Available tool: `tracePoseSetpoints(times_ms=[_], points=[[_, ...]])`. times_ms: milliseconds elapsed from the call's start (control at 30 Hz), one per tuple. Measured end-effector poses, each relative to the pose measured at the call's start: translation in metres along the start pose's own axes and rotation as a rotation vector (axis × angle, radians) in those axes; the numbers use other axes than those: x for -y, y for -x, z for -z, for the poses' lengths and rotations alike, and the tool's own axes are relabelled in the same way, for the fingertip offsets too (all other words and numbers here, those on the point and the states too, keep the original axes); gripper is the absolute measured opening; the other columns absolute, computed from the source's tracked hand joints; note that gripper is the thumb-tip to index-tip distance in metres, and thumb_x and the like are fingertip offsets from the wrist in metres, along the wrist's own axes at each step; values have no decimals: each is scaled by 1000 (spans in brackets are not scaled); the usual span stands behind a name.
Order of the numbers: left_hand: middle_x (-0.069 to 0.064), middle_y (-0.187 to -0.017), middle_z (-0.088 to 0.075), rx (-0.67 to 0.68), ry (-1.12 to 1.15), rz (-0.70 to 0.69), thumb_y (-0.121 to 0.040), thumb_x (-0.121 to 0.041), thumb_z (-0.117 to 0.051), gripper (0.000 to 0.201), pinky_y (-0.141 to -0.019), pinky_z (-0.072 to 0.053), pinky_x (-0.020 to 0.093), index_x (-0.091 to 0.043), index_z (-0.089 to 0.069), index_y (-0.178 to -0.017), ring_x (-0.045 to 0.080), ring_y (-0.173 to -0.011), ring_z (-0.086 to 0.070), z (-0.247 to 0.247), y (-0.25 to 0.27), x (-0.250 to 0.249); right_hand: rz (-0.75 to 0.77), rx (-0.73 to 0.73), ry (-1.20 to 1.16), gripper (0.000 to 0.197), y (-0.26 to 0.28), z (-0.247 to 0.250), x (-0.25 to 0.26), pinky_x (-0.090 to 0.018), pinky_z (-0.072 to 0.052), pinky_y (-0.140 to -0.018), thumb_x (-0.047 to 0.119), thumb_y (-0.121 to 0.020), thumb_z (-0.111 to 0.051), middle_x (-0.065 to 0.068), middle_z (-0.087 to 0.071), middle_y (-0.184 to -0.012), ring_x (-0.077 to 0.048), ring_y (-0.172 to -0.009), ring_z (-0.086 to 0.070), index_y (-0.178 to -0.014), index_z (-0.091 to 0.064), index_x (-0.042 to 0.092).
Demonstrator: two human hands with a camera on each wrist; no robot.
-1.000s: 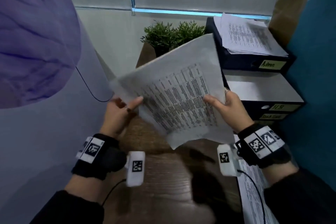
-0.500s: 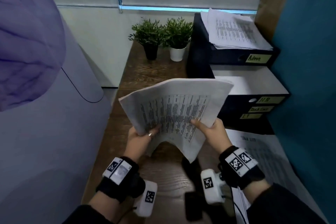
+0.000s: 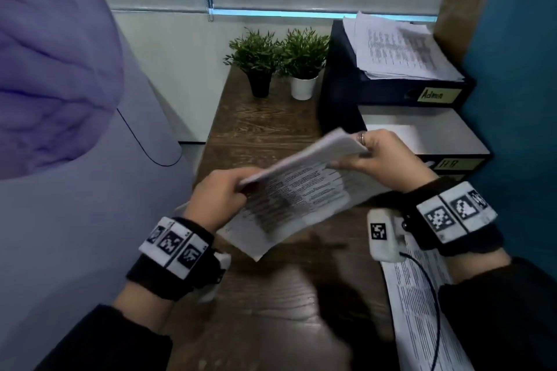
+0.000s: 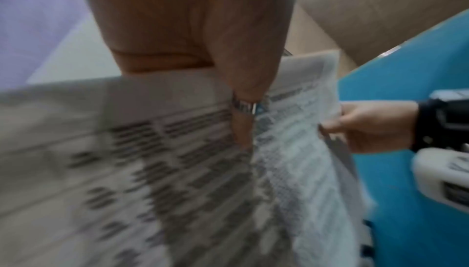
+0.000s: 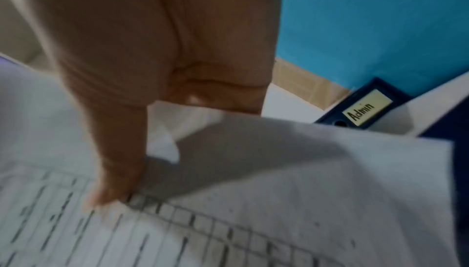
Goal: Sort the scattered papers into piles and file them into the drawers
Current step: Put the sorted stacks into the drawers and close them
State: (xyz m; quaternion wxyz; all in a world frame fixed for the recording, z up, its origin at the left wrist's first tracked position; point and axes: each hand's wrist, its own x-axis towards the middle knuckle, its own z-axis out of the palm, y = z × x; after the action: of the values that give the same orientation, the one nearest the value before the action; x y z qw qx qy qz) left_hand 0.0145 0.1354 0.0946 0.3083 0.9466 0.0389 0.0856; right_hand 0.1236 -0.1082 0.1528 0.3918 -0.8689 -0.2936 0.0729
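Note:
A sheaf of printed papers (image 3: 298, 193) hangs above the wooden desk (image 3: 265, 129), folded over along its top edge. My left hand (image 3: 223, 193) grips its left end, fingers curled over the fold. My right hand (image 3: 379, 156) pinches the right end, thumb on the printed side. The left wrist view shows the blurred printed papers (image 4: 177, 171) and my right hand (image 4: 368, 129) on their far edge. In the right wrist view my thumb presses on the papers (image 5: 253, 211). Dark blue file boxes stand at the right: one labelled Admin (image 3: 434, 95) with loose sheets (image 3: 401, 48) on top, one below labelled HR (image 3: 452, 163).
Two small potted plants (image 3: 280, 60) stand at the desk's far end. More printed sheets (image 3: 422, 304) lie on the desk at the lower right, under my right wrist. A teal wall (image 3: 518, 99) closes the right side; a pale lilac surface (image 3: 60, 159) fills the left.
The papers have come down from upright in front of me to a low, folded hold over the desk. Both hands shifted their hold to the top edge, and the head view tilted down.

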Motion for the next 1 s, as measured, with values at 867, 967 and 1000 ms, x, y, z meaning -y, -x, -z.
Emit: tracePoseSetpoints(times_ms=[867,967,1000], points=[[0,-89,-71,-101,812,552,-76,2,-69,22,-83,-53,36,-11,-66,-93,23,-94,-63,-74,20,68,-404,-160,-602,24,64,-76,-112,-9,-49,-63,-4,-81,-64,-1,-64,-87,3,-73,-64,-91,-62,17],[16,-98,-69,-26,731,581,-82,-9,-68,6,-94,-48,50,-10,-67,-88,28,-99,-63,-75,14,75,-474,-106,-461,13,62,-78,-113,-28,-53,-81,13,-86,-63,-1,-66,-95,-16,-93,-64,-96,-62,21],[15,-101,-70,-14,766,596,-81,-15,-70,8,-95,-48,51,-12,-69,-88,28,-99,-64,-72,12,73,-502,-109,-416,15,62,-75,-111,-32,-52,-82,18,-88,-61,-3,-66,-100,-21,-98,-63,-103,-61,18]])
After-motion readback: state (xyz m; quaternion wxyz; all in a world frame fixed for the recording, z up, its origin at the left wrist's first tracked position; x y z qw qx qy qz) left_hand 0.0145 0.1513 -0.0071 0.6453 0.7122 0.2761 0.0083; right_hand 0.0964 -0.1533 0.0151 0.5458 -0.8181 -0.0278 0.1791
